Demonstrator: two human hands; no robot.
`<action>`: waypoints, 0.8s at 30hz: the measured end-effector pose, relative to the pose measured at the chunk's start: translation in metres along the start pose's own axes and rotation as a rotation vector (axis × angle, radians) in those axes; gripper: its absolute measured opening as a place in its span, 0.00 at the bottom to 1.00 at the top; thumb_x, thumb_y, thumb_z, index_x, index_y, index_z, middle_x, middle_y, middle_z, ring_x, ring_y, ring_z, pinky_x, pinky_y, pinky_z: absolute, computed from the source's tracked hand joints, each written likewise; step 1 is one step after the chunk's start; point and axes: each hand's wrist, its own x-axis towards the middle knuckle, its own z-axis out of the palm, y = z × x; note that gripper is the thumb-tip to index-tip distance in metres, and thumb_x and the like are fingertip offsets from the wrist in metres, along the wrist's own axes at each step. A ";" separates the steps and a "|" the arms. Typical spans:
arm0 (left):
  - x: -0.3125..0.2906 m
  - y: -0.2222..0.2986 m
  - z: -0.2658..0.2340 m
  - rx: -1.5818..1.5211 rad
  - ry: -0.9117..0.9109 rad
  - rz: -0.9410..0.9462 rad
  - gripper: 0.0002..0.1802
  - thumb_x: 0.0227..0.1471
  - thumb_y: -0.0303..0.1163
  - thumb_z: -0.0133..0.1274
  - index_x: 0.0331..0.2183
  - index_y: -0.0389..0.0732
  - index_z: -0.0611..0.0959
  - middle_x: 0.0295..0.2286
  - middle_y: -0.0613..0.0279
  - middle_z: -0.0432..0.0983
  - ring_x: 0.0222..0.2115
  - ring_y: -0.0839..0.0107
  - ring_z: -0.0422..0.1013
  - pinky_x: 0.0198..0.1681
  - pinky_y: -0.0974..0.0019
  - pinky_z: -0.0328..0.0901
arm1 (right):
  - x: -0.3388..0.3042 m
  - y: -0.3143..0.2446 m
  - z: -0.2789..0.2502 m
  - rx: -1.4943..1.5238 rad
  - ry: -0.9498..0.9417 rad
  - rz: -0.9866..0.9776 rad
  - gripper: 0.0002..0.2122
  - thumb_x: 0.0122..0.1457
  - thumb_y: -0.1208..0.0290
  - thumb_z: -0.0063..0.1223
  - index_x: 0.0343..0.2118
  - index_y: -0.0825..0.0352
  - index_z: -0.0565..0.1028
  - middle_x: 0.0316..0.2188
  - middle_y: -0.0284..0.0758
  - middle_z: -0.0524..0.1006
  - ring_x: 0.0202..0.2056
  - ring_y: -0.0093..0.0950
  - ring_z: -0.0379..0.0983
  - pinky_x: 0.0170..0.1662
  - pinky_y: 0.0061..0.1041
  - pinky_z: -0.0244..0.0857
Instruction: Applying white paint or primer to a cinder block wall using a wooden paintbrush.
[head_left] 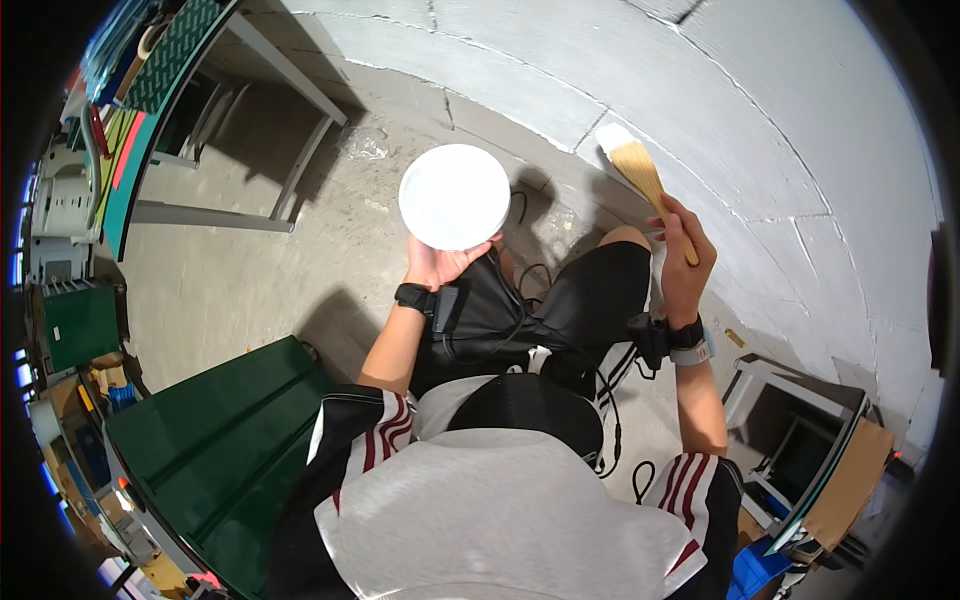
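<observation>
My left hand (442, 262) is closed under and around the near side of a round white tub (455, 198). Its inside looks plain bright white, so I cannot make out what it holds. My right hand (684, 255) grips the wooden handle of a flat paintbrush (641, 172), which points up and to the left. White covers the bristles at its tip, close to the white block wall (760, 130). Whether the bristles touch the wall I cannot tell. Both wrists carry straps with small black devices.
A table with grey legs (290, 180) stands at the far left on the concrete floor (200, 300). A dark green cabinet (220, 430) lies close on my left. To my right are a grey-framed stand (800, 410) and a blue bin (757, 572). Cables (605, 400) hang by my legs.
</observation>
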 end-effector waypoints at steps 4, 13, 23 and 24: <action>0.002 -0.001 0.001 -0.019 -0.008 0.025 0.47 0.56 0.65 0.34 0.62 0.36 0.56 0.56 0.35 0.58 0.53 0.32 0.61 0.51 0.46 0.68 | 0.011 -0.009 0.016 -0.034 -0.083 -0.080 0.11 0.64 0.74 0.45 0.46 0.68 0.77 0.36 0.34 0.78 0.35 0.21 0.77 0.35 0.18 0.67; -0.001 0.001 -0.003 -0.104 -0.079 0.026 0.46 0.55 0.65 0.36 0.63 0.40 0.54 0.58 0.36 0.54 0.55 0.33 0.58 0.51 0.45 0.68 | 0.012 -0.014 0.022 -0.073 -0.122 -0.098 0.11 0.64 0.75 0.46 0.46 0.67 0.77 0.36 0.33 0.78 0.33 0.20 0.75 0.33 0.17 0.65; 0.004 0.002 -0.012 -0.046 -0.058 -0.008 0.49 0.54 0.66 0.37 0.63 0.37 0.53 0.59 0.37 0.53 0.55 0.34 0.59 0.53 0.46 0.66 | 0.006 0.000 -0.022 -0.229 -0.033 -0.150 0.10 0.62 0.77 0.47 0.43 0.70 0.78 0.30 0.35 0.78 0.31 0.20 0.74 0.32 0.18 0.64; 0.004 0.002 -0.009 -0.011 -0.019 0.001 0.49 0.54 0.66 0.37 0.63 0.37 0.53 0.59 0.37 0.53 0.55 0.34 0.59 0.52 0.47 0.67 | 0.005 0.001 -0.029 -0.238 -0.015 -0.139 0.10 0.62 0.77 0.47 0.43 0.70 0.78 0.30 0.35 0.78 0.31 0.20 0.74 0.32 0.18 0.64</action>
